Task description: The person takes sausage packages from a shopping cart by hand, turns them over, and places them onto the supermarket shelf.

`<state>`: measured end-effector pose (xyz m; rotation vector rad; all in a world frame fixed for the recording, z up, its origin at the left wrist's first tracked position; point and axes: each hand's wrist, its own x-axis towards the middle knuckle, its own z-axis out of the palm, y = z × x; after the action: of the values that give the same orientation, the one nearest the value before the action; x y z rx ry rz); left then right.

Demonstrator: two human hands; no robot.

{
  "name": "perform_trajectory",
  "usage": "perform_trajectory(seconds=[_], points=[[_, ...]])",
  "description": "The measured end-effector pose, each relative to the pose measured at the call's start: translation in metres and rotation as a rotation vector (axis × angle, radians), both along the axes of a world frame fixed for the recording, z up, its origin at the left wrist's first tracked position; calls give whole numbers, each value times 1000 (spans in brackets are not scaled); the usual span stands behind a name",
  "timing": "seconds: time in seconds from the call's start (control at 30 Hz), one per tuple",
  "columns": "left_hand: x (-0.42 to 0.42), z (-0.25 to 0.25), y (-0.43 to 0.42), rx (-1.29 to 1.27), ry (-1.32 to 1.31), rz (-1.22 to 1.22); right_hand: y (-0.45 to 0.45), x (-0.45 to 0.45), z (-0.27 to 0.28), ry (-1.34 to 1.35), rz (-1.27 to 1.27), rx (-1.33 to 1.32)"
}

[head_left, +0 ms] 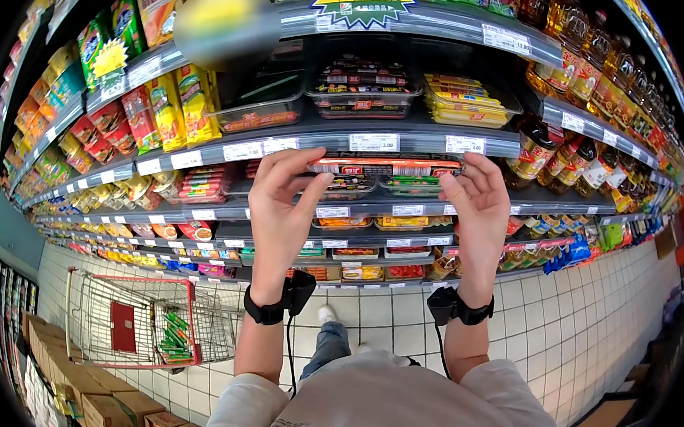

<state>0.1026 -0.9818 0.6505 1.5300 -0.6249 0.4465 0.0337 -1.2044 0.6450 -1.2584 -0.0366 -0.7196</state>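
Both hands are raised in front of the shelf, stretching a long wrapped sausage (390,165) level between them. Its wrapper is orange and black with a printed barcode. My left hand (282,197) pinches the left end between thumb and fingers. The right end sits in the fingers of my right hand (478,201), with the thumb below it. Behind the sausage is a shelf row of clear trays, including one with green-wrapped sticks (410,182). On the shelf above stand a tray of dark-wrapped sausages (361,83) and a tray of yellow-wrapped ones (468,100).
A metal shopping cart (189,281) with green-wrapped sticks (176,337) inside stands at lower left. Cardboard boxes (108,419) line the left side. Oil bottles (575,62) fill the right shelves. A shelf edge with price tags (374,142) runs just above my hands.
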Motion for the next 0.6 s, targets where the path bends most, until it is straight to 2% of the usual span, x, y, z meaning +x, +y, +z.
perform_trajectory(seconds=[0.17,0.3,0.37,0.5,0.6], points=[[43,-5,-14,-126,137,-69,-13,30,3,101,-150,-41],[86,-6,-14,-140,104,-77,-13,71,12,92,-195,-50],[105,0,-14,-104,13,33,-7,93,16,96,-224,-39],[148,12,-11,-84,-8,85,4,128,27,127,-180,-18],[173,13,-14,-88,16,16,6,152,27,83,-141,73]])
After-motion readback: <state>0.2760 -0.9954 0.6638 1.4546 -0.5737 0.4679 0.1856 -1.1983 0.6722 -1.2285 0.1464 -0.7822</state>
